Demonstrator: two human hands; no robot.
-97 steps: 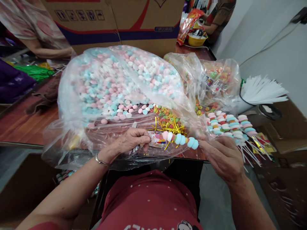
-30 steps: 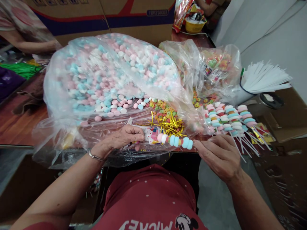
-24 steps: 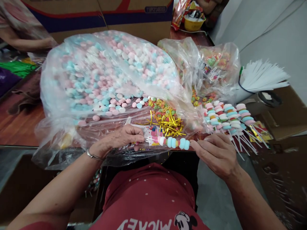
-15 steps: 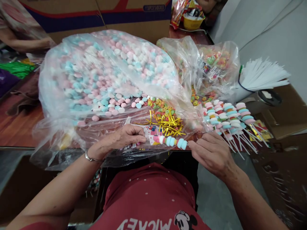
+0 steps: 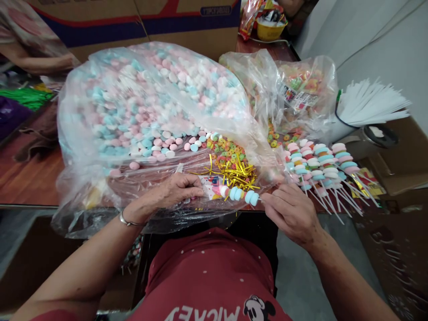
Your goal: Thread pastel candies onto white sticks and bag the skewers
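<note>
My left hand (image 5: 175,191) is closed, pinching a small printed clear wrapper bag (image 5: 210,187) at the table's front edge. My right hand (image 5: 290,210) is closed on the stick of a candy skewer (image 5: 241,194) strung with pink, white and blue pieces, its tip lying at the mouth of the wrapper. Gold twist ties (image 5: 236,173) lie in a heap just behind the skewer. To the right, a pile of finished skewers (image 5: 320,166) fans out with white sticks pointing toward me.
A big clear bag of pastel marshmallows (image 5: 147,98) fills the middle of the wooden table (image 5: 26,174). Ring candies (image 5: 225,152) spill beside it. A second candy bag (image 5: 301,91) and a bundle of white sticks (image 5: 368,104) sit at right. Another person's arm (image 5: 36,62) is at far left.
My right hand has moved left, sliding the skewer toward and into the wrapper held by my left hand. The left hand has stayed in place.
</note>
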